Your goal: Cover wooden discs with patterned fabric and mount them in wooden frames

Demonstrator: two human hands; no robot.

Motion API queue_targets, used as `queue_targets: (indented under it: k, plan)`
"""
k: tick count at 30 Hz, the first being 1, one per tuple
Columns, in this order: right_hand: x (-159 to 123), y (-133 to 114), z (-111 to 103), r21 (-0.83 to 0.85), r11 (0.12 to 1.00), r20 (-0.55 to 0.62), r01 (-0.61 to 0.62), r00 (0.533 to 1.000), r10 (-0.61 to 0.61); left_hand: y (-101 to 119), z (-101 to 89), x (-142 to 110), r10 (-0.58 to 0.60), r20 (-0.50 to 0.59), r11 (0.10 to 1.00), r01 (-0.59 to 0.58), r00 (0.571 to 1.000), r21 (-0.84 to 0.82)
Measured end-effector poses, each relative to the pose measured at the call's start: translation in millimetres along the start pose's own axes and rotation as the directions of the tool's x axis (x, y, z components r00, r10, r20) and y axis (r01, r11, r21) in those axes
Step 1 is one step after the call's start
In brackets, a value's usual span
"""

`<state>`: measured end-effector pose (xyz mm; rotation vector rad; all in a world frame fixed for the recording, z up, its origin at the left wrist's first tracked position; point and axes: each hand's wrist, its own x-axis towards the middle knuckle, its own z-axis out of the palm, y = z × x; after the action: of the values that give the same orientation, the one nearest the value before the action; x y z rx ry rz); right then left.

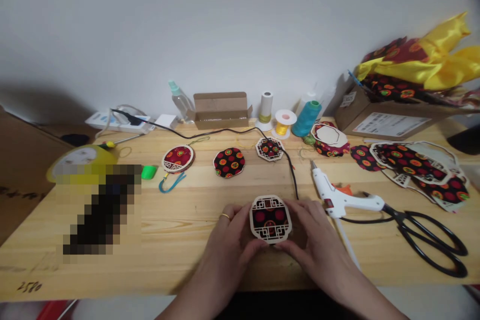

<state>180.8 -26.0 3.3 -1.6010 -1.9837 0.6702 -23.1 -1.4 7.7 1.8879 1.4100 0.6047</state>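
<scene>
Between both hands, just over the front of the wooden table, I hold a fabric-covered ornament [270, 218] with a pale cut-out lattice frame over dark, red-spotted cloth. My left hand [230, 237], a ring on one finger, grips its left edge with the thumb at the bottom. On the opposite edge, my right hand [309, 235] grips it with fingers and thumb. Farther back lie a round ornament [178, 158] with a blue cord, a bare cloth-covered piece [229, 162] and an octagonal lattice ornament [269, 149]. The ornament's underside is hidden.
To the right, a white glue gun [343, 192] lies by black-handled scissors [435, 242] and patterned pieces [416, 165]. Thread spools [306, 118] and an open small box [221, 110] stand by the wall. A black cable [225, 131] crosses the table. A cardboard box [390, 117] holds fabric.
</scene>
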Motion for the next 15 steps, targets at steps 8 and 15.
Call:
queue_targets:
  k: [8, 15]
  plan:
    - [0.8, 1.1, -1.0, 0.011, 1.000, -0.002, -0.010, 1.000, 0.010, 3.0, -1.7, 0.2, -0.013, 0.062, 0.998, 0.009, 0.998, 0.057]
    - [-1.4, -0.9, -1.3, 0.027, 0.999, -0.003, -0.026, 1.000, 0.026, -2.8, 0.6, 0.1, 0.010, -0.058, 0.997, -0.005, 0.998, 0.079]
